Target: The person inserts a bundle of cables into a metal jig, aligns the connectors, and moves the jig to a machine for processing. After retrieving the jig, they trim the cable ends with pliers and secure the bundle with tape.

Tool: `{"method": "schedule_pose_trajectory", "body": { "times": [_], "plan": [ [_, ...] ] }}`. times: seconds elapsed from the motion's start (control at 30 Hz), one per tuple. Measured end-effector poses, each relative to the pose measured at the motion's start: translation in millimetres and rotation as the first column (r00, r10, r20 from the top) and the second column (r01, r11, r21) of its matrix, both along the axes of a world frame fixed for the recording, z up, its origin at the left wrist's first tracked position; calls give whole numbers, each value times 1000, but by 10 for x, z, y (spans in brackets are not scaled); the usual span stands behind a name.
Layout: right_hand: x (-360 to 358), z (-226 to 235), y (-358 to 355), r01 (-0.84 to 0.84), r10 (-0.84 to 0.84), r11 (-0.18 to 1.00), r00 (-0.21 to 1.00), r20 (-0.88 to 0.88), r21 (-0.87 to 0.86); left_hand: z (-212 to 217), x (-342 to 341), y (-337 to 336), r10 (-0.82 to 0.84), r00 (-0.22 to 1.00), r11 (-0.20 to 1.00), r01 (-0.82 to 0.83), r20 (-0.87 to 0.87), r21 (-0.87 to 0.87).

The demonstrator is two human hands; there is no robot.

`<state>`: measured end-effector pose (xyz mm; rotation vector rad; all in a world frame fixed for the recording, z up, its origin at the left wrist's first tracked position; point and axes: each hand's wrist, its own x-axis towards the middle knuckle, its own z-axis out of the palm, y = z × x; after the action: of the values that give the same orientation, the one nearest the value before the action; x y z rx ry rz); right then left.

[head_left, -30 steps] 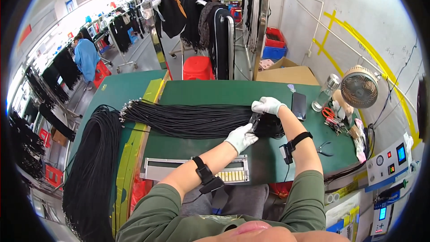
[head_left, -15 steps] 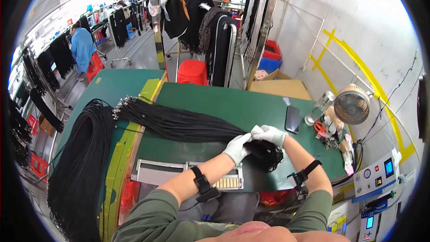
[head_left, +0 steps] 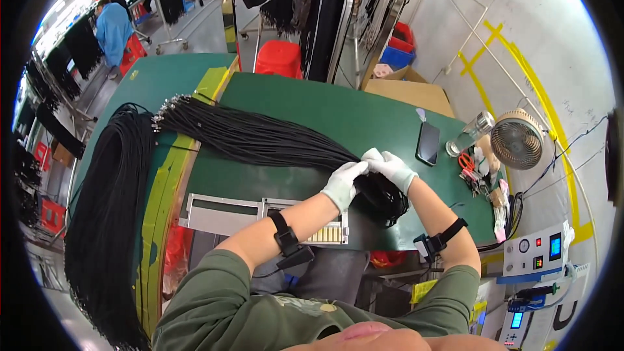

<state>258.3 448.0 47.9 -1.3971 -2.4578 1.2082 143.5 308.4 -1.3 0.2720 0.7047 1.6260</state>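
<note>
A long bundle of black cords (head_left: pixel 266 140), with small silvery tips at its left end, lies across the green table (head_left: pixel 383 107). My left hand (head_left: pixel 343 185), in a white glove, is closed round the bundle close to its right end. Beside it my right hand (head_left: pixel 393 168), also gloved, has its fingers pinched together on the same spot, thumbs nearly meeting. Looped cord ends stick out below the hands toward the table's near edge. What lies between my fingertips is hidden. Partly under my left forearm is a pale metal frame (head_left: pixel 224 210) with a row of yellowish blocks.
Another black cord bundle (head_left: pixel 114 201) hangs over the table's left end, beside yellow tape (head_left: pixel 170 182). On the right are a phone (head_left: pixel 428 143), a clear bottle (head_left: pixel 469 134), orange-handled scissors (head_left: pixel 466 161) and a fan (head_left: pixel 517 138). A control box (head_left: pixel 536 253) stands lower right; a red stool (head_left: pixel 278 58) behind.
The view has tipped downward, so the table sits higher in the picture. Both hands stay together on the cord bundle, with only slight finger movement.
</note>
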Motion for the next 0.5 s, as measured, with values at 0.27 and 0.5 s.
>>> {"method": "schedule_pose_trajectory", "body": {
  "times": [0.27,0.5],
  "plan": [
    [401,-548,-38,-32,-211,833,904,-372,-552,36,181,-306,37,995,998,-32,-94,54],
    [711,-569,-521,-224,-421,640,698,-580,-735,62,241,-661,-139,987,985,130,78,116]
  ]
}}
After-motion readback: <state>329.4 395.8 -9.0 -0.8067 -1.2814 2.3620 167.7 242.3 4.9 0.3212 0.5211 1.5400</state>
